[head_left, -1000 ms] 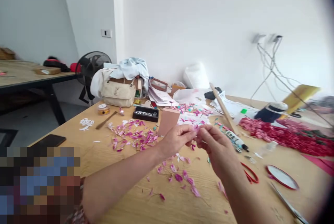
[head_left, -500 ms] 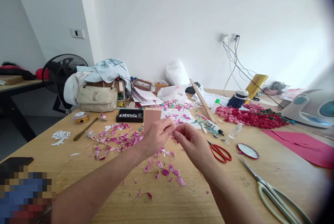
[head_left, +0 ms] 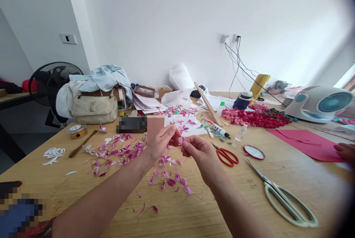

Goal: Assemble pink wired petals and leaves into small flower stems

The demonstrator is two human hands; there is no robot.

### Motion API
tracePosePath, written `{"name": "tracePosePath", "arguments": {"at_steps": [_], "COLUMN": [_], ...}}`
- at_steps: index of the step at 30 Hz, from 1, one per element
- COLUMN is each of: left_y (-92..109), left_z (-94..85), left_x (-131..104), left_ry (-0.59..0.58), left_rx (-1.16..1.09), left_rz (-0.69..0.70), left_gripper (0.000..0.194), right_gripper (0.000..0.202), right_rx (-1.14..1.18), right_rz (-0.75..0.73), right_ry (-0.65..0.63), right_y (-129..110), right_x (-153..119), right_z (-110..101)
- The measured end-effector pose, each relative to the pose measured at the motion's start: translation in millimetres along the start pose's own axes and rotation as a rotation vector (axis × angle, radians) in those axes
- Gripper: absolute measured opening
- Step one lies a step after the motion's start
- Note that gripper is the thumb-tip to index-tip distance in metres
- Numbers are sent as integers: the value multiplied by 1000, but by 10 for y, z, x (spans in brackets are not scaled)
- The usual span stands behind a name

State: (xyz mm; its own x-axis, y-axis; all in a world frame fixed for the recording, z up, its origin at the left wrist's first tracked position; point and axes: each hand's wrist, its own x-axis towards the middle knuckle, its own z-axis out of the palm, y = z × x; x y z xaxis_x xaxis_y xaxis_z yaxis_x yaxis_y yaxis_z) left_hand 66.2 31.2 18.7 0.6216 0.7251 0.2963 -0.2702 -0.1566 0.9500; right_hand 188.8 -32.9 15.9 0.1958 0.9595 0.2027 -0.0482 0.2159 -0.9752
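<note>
Above the middle of the table, my left hand [head_left: 163, 142] and my right hand [head_left: 199, 150] meet at the fingertips. Between them a small pink petal [head_left: 181, 140] shows, pinched by both; its lower end is hidden behind my right fingers. Loose pink and purple petals [head_left: 126, 153] with thin stems lie spread to the left of my hands, and several more petals [head_left: 172, 182] lie below them. Behind my fingers a sheet with pink flowers and teal leaves [head_left: 183, 128] lies flat. A pinkish-brown board [head_left: 155, 124] stands just behind my left hand.
Red-handled scissors [head_left: 227, 156], a round mirror-like disc [head_left: 254, 152] and large pale-handled scissors [head_left: 281, 197] lie to the right. Another person's hand [head_left: 345, 152] touches red paper [head_left: 302, 142] at the right edge. A white fan [head_left: 318, 103] stands behind it.
The view has swung right, so things sit further left. My fingertips have parted slightly and the pink petal now shows between them. Another person's hand has come in at the right edge.
</note>
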Motion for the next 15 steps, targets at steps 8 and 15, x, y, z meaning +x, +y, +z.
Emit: {"name": "tracePosePath", "arguments": {"at_steps": [8, 15], "left_y": [-4, 27], "left_z": [146, 91], "left_x": [-68, -107], "left_ry": [108, 31], "left_rx": [94, 12], "left_rz": [69, -114], "left_gripper": [18, 20], "right_gripper": [20, 13], "right_rx": [-155, -1456], "right_rz": [-49, 183], "right_ry": [-9, 170], "right_y": [79, 148], "right_x": [-132, -110], "right_z": [-48, -1140]}}
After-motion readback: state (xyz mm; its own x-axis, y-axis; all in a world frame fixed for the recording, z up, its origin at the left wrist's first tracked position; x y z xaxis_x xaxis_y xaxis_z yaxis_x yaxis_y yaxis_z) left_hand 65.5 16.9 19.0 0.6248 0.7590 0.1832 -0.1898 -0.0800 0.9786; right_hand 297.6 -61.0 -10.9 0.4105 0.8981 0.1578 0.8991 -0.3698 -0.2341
